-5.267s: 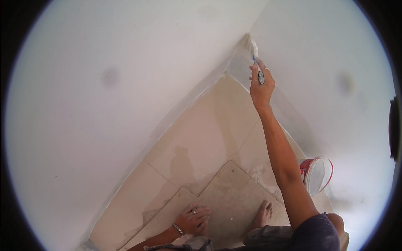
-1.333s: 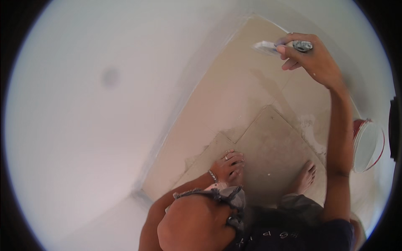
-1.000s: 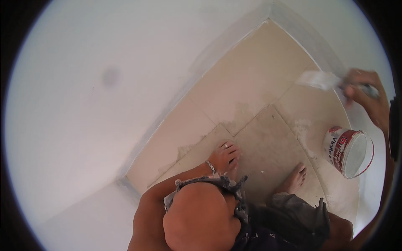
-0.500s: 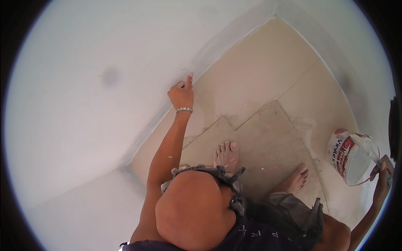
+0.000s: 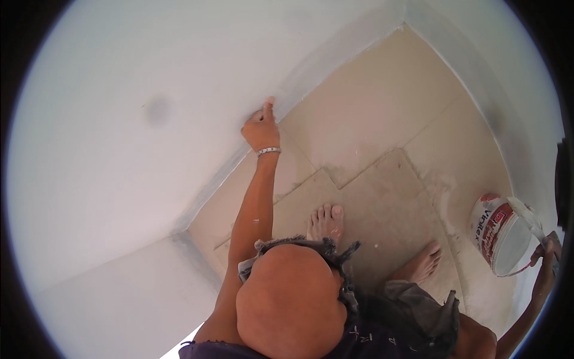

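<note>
My left hand (image 5: 261, 130) is at the foot of the white wall (image 5: 149, 155), beside the grey-painted band (image 5: 335, 66) along the floor edge. Its index finger stretches out and touches the wall just above the band; the other fingers are curled, with nothing visible in them. At the far right, my right hand (image 5: 547, 251) is closed round the thin handle of a white and red paint bucket (image 5: 491, 230). The same hand grips a paint-smeared flat tool (image 5: 527, 216), a brush or scraper, lying across the bucket's mouth. The bucket hangs tilted, and its contents are hard to make out.
My bare feet (image 5: 326, 221) stand on beige floor tiles (image 5: 376, 185) with stepped, rough edges and pale smears. The two walls meet at a corner (image 5: 405, 21) at the top. Another wall (image 5: 131, 293) with a grey lower band stands at the lower left.
My left hand has slid slightly up along the wall, its index finger still stretched out. The bucket sits a little lower in the view, and the whole view has shifted slightly.
</note>
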`<state>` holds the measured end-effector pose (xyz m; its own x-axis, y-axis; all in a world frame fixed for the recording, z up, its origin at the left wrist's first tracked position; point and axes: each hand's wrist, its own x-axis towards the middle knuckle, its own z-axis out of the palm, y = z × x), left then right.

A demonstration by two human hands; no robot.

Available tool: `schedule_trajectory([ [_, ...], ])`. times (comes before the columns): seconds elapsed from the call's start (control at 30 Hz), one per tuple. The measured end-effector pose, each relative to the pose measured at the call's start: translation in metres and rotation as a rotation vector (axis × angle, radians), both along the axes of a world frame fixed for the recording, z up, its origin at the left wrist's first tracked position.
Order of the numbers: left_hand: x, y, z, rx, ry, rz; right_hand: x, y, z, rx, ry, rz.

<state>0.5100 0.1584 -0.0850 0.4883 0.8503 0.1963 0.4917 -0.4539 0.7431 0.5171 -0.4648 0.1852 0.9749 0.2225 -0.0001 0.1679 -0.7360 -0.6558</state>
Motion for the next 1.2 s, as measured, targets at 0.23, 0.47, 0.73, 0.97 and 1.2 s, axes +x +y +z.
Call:
schedule_trajectory([
  [0.23,0.011,-0.005,0.010,-0.192,-0.202,0.073,-0.002,-0.020,-0.018,-0.006,0.020,-0.113],
  [0.47,0.023,-0.020,0.019,-0.149,-0.042,-0.135,-0.007,-0.021,-0.025,0.109,0.047,-0.126],
  [0.73,0.024,-0.191,0.030,-0.734,0.343,-1.427,-0.017,0.037,0.015,0.293,0.106,-0.314],
  [0.97,0.017,-0.398,0.055,-1.476,0.712,-1.719,-0.092,-0.003,0.019,0.388,-0.164,-0.516],
  [1.2,0.020,-0.467,0.052,-1.042,0.634,-1.689,-0.137,-0.038,-0.003,0.439,-0.255,-0.805],
])
